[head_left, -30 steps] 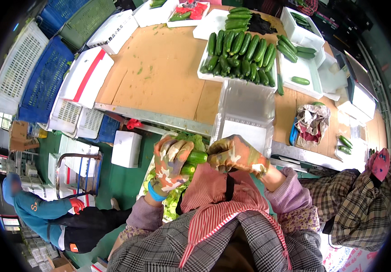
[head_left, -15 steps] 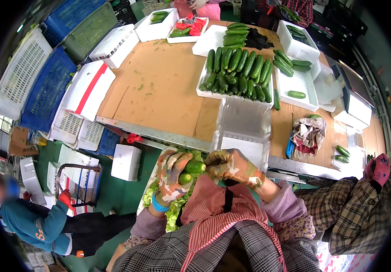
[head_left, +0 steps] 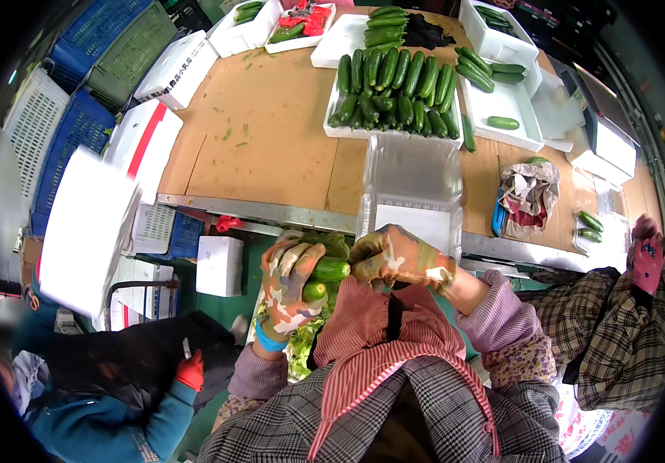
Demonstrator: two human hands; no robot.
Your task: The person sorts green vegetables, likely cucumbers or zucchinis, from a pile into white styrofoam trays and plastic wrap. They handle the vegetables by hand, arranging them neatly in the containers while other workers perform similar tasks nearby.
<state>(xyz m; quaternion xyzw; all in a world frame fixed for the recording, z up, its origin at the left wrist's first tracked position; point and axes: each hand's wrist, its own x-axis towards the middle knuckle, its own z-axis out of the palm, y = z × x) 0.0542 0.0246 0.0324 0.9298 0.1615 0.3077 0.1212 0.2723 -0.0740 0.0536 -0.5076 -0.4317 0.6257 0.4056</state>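
I have the left hand (head_left: 290, 284), in a camouflage-patterned fabric glove, closed around two slender green cucumbers, the upper cucumber (head_left: 331, 269) and the lower cucumber (head_left: 314, 291), their ends poking out to my right. A bright blue band (head_left: 269, 339) circles that wrist. The right hand (head_left: 394, 261), gloved to match, is curled with its fingertips drawn together at the end of the upper cucumber; from my end I cannot tell whether it pinches the cucumber or only meets it. Both hands are held in front of the red-and-white striped apron (head_left: 363, 328), with pale green leaves (head_left: 299, 355) below the left one.

Just beyond the right hand, a clear plastic hinged container (head_left: 412, 174) lies open at the near edge of a brown cardboard-topped table (head_left: 263, 162), a flat white sheet (head_left: 417, 221) inside it. Behind that I see a white foam tray (head_left: 346, 132) heaped with dark green cucumbers (head_left: 398, 85). To its right, another white foam tray (head_left: 514, 137) carries a few more. Off to my left, a co-worker's hand in a red glove (head_left: 190, 372) shows near a blurred white panel (head_left: 86, 231); at far right is another person's pink glove (head_left: 647, 264).
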